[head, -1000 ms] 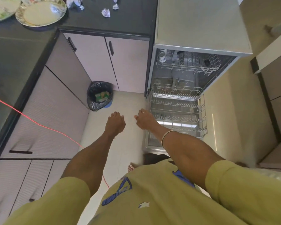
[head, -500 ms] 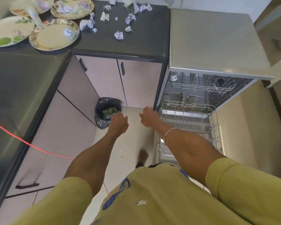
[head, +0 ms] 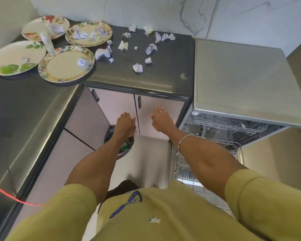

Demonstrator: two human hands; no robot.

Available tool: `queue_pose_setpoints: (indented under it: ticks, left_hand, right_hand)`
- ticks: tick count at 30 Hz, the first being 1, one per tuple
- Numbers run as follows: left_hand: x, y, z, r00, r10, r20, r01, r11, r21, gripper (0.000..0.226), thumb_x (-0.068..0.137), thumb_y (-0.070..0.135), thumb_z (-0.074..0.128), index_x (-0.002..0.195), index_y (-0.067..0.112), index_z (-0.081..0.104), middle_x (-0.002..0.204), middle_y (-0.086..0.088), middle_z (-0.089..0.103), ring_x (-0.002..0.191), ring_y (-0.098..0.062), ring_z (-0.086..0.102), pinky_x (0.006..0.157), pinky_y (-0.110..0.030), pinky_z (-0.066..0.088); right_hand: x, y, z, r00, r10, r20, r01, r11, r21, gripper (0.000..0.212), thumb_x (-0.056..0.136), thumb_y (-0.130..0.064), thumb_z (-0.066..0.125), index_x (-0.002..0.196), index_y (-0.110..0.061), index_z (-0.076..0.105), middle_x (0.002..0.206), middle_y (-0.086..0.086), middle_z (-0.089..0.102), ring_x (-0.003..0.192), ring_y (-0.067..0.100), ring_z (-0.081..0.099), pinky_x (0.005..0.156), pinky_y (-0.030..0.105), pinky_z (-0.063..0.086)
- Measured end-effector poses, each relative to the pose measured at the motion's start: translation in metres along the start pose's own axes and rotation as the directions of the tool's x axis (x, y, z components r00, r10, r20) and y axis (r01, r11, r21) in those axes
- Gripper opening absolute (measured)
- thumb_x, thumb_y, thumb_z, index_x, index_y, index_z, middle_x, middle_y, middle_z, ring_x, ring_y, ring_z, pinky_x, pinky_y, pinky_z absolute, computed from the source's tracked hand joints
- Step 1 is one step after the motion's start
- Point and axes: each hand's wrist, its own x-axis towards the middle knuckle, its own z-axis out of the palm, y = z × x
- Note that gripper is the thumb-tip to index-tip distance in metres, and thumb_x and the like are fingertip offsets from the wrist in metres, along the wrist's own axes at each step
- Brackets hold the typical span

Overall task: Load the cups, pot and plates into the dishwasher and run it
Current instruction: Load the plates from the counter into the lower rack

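Several patterned plates lie on the dark counter (head: 146,77) at the far left: the nearest plate (head: 66,65), a green-leaf plate (head: 16,58), and two behind, a plate (head: 89,33) and a plate (head: 45,26), with crumpled paper on them. The dishwasher (head: 238,80) stands open at the right, its upper rack (head: 233,126) inside and its lower rack (head: 207,160) pulled out, partly hidden by my right arm. My left hand (head: 124,123) and my right hand (head: 161,120) hover empty, fingers loosely apart, in front of the cabinet doors, below the counter edge.
Crumpled paper bits (head: 137,67) are scattered over the counter. A black-lined bin (head: 120,141) sits on the floor under my left arm. A red cord (head: 12,197) crosses the left counter. A pale wall (head: 268,153) stands right of the dishwasher.
My view has tilted up from the floor to the counter, bringing all the plates into sight. Both hands have risen from beside the lower rack to the level of the cabinet doors.
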Motion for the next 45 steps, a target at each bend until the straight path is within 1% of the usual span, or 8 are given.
queue_pose_setpoints:
  ticks: [6, 13, 22, 29, 34, 37, 40, 45]
  left_hand:
    - [0.067, -0.016, -0.035, 0.997, 0.03, -0.073, -0.033, 0.999, -0.037, 0.056, 0.107, 0.03, 0.025, 0.15, -0.006, 0.027, 0.159, -0.023, 0.025, 0.148, -0.035, 0.022, 0.122, -0.047, 0.017]
    - [0.144, -0.059, -0.093, 0.989, 0.05, -0.138, -0.05, 0.999, 0.008, 0.057, 0.108, 0.03, 0.022, 0.153, -0.005, 0.02, 0.162, -0.021, 0.018, 0.151, -0.033, 0.013, 0.124, -0.045, 0.01]
    - [0.211, -0.12, -0.155, 0.951, 0.089, -0.295, -0.067, 0.994, 0.083, 0.054, 0.107, 0.025, 0.021, 0.152, -0.004, 0.024, 0.161, -0.02, 0.021, 0.152, -0.032, 0.011, 0.125, -0.043, 0.006]
    - [0.234, -0.166, -0.182, 0.925, -0.056, -0.376, 0.075, 0.996, 0.037, 0.053, 0.106, 0.018, 0.023, 0.154, -0.002, 0.019, 0.163, -0.019, 0.017, 0.152, -0.03, 0.009, 0.125, -0.041, 0.005]
    - [0.239, -0.208, -0.198, 0.891, -0.226, -0.395, 0.251, 0.968, 0.012, 0.052, 0.107, 0.021, 0.022, 0.154, -0.003, 0.021, 0.162, -0.019, 0.018, 0.152, -0.03, 0.011, 0.125, -0.042, 0.006]
    - [0.239, -0.236, -0.208, 0.825, -0.381, -0.418, 0.423, 0.906, 0.009, 0.05, 0.105, 0.021, 0.028, 0.15, -0.001, 0.032, 0.158, -0.018, 0.032, 0.149, -0.032, 0.022, 0.123, -0.046, 0.015]
    - [0.24, -0.25, -0.224, 0.653, -0.571, -0.498, 0.634, 0.771, -0.053, 0.037, 0.093, 0.014, 0.042, 0.124, 0.004, 0.059, 0.126, -0.014, 0.063, 0.128, -0.033, 0.049, 0.11, -0.049, 0.034]
    - [0.245, -0.269, -0.227, 0.468, -0.767, -0.438, 0.814, 0.567, -0.123, 0.047, 0.086, 0.014, 0.052, 0.13, 0.001, 0.05, 0.133, -0.02, 0.051, 0.131, -0.039, 0.041, 0.11, -0.05, 0.032]
  right_hand:
    - [0.076, -0.02, -0.028, 0.999, -0.007, -0.045, 0.009, 0.999, 0.046, 0.057, 0.106, -0.032, 0.028, 0.15, 0.004, 0.026, 0.158, 0.021, 0.025, 0.148, 0.035, 0.02, 0.121, 0.046, 0.02]
    - [0.177, -0.059, -0.051, 0.987, -0.03, -0.155, 0.027, 0.999, -0.019, 0.049, 0.103, -0.026, 0.032, 0.139, 0.005, 0.042, 0.143, 0.021, 0.041, 0.134, 0.036, 0.037, 0.112, 0.046, 0.033]
    - [0.266, -0.115, -0.078, 0.983, -0.003, -0.186, 0.011, 0.999, 0.041, 0.044, 0.104, -0.027, 0.034, 0.134, 0.004, 0.044, 0.144, 0.025, 0.042, 0.134, 0.038, 0.038, 0.109, 0.048, 0.036]
    - [0.323, -0.147, -0.088, 0.98, -0.09, -0.179, 0.109, 0.989, 0.1, 0.037, 0.105, -0.023, 0.032, 0.124, 0.002, 0.05, 0.134, 0.025, 0.05, 0.125, 0.039, 0.048, 0.105, 0.046, 0.04]
    - [0.366, -0.183, -0.111, 0.956, -0.207, -0.21, 0.225, 0.972, 0.066, 0.036, 0.102, -0.014, 0.041, 0.132, 0.003, 0.049, 0.138, 0.023, 0.05, 0.128, 0.038, 0.047, 0.104, 0.042, 0.039]
    - [0.404, -0.199, -0.116, 0.953, -0.23, -0.199, 0.253, 0.962, 0.098, 0.03, 0.099, -0.012, 0.042, 0.122, 0.001, 0.054, 0.128, 0.023, 0.057, 0.12, 0.04, 0.053, 0.096, 0.044, 0.043]
    - [0.441, -0.211, -0.123, 0.965, -0.204, -0.165, 0.226, 0.966, 0.128, 0.026, 0.094, -0.012, 0.043, 0.114, -0.004, 0.059, 0.118, 0.022, 0.063, 0.11, 0.042, 0.059, 0.088, 0.043, 0.048]
    - [0.504, -0.207, -0.132, 0.982, -0.166, -0.093, 0.173, 0.983, 0.067, 0.029, 0.077, -0.009, 0.051, 0.103, -0.009, 0.065, 0.113, 0.018, 0.065, 0.105, 0.04, 0.061, 0.084, 0.039, 0.051]
